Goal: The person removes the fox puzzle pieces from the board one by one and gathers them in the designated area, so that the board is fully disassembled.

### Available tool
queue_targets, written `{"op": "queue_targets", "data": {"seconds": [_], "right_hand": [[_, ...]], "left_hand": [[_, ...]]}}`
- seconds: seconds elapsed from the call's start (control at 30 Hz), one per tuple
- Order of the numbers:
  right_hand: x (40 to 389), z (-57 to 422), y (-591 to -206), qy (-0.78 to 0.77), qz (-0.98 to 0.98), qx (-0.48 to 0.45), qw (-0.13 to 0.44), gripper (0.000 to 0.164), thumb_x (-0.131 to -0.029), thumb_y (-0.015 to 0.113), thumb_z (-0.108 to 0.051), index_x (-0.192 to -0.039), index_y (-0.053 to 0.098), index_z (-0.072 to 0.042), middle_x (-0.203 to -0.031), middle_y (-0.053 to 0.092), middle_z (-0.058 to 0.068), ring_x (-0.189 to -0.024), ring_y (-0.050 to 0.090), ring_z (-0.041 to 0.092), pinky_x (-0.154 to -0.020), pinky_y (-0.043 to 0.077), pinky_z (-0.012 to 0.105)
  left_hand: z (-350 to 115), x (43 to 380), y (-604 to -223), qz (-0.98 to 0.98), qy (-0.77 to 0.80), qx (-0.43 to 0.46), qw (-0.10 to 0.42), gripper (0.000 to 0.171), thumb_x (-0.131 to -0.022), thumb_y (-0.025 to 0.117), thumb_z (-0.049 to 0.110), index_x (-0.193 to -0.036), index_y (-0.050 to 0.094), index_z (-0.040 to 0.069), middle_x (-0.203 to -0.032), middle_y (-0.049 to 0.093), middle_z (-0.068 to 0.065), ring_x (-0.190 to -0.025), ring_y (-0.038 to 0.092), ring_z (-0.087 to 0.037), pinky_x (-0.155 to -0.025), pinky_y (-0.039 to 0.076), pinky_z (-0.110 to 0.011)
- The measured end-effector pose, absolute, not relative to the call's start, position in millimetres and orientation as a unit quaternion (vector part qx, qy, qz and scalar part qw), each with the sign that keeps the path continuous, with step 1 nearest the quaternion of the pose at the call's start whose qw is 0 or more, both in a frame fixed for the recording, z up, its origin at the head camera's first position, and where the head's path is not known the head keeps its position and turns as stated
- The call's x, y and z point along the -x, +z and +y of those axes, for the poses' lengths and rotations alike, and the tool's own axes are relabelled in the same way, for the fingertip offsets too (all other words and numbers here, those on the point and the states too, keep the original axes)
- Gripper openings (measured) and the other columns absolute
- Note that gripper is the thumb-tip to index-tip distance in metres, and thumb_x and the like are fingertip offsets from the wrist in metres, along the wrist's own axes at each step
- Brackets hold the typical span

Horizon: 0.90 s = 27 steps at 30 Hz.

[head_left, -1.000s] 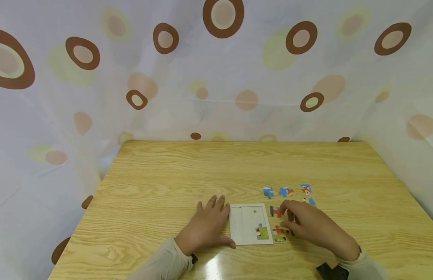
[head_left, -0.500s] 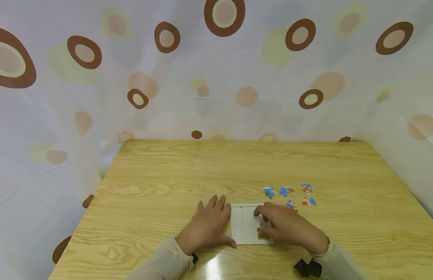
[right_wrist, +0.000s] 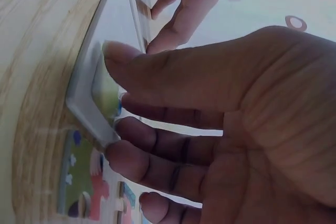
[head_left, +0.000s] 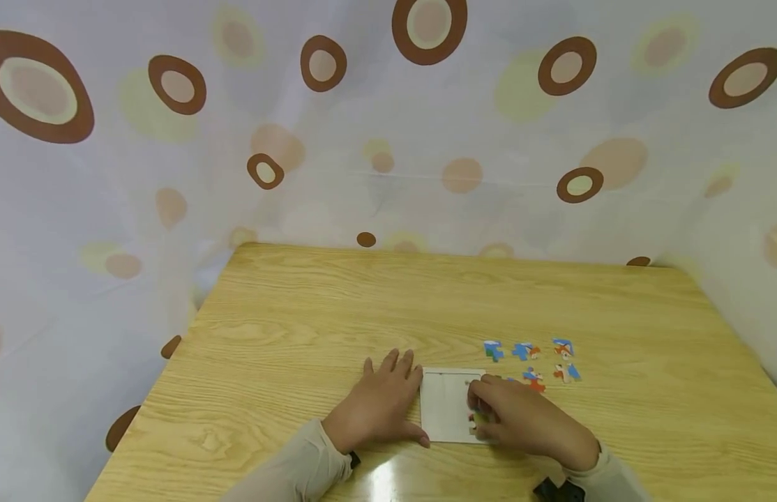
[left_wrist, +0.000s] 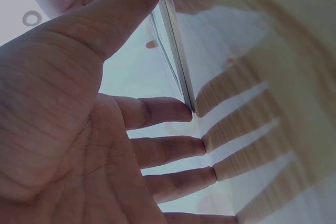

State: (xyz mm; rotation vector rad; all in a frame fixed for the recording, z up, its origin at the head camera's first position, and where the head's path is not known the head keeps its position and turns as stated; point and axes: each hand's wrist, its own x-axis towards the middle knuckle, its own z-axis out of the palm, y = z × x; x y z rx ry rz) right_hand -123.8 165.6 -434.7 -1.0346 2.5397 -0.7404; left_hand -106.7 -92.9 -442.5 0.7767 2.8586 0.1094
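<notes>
My left hand (head_left: 383,404) lies spread on the table beside a small white puzzle tray (head_left: 443,408). In the left wrist view, its thumb (left_wrist: 131,3) and index fingertip touch the tray's edge. My right hand (head_left: 523,417) is over the tray's right side with bent fingers. Its thumb and fingertips are on a green jigsaw piece (right_wrist: 106,90) in the tray's near right corner. Much of that piece is hidden by the hand, and its grip looks light. Just outside the tray lies another jigsaw piece (right_wrist: 81,177), green and red.
Several loose jigsaw pieces lie right of and beyond the tray, among them a blue-green one (head_left: 493,350), a blue-orange one (head_left: 564,347) and a red-blue one (head_left: 534,380). The wooden table (head_left: 313,307) meets a patterned cloth (head_left: 338,132) at its back and sides.
My right hand has moved left from the loose pieces to the piece in the tray's corner. My left hand has stayed beside the tray. The head view has shifted slightly.
</notes>
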Motion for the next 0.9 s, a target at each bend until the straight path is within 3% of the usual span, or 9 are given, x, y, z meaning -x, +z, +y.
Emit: {"op": "queue_targets", "data": {"seconds": [0.27,0.5,0.9], "right_hand": [[122.0,162.3,-435.4,-0.253,0.879,0.377,0.143,0.029,-0.087,0.084,-0.014,-0.094,0.056,-0.017,-0.091,0.046,-0.007,-0.071,0.041,0.005,-0.061,0.038,0.025],[124.9,163.3,-437.6,-0.274,0.882,0.351,0.154,0.031,-0.087,0.083,-0.009,-0.107,0.060,-0.010,-0.092,0.055,-0.006,-0.076,0.049,0.007,-0.065,0.045,0.028],[126.1,165.1,-439.5,-0.287,0.877,0.348,0.165,0.025,-0.089,0.082,-0.015,-0.094,0.058,-0.013,-0.088,0.052,-0.006,-0.072,0.046,0.005,-0.062,0.043,0.026]], "left_hand": [[-93.0,108.2,-444.8,0.960,0.040,-0.261,0.094,0.109,-0.074,0.075,0.075,-0.154,0.047,0.007,-0.162,0.036,-0.019,-0.149,0.034,-0.041,-0.107,0.039,-0.068],[-92.8,108.8,-444.9,0.960,0.036,-0.260,0.095,0.110,-0.075,0.074,0.076,-0.155,0.046,0.007,-0.163,0.035,-0.018,-0.149,0.033,-0.040,-0.108,0.038,-0.067],[-93.8,108.5,-443.7,0.959,0.044,-0.263,0.093,0.109,-0.076,0.074,0.075,-0.156,0.044,0.007,-0.163,0.035,-0.020,-0.149,0.032,-0.041,-0.108,0.038,-0.068]]}}
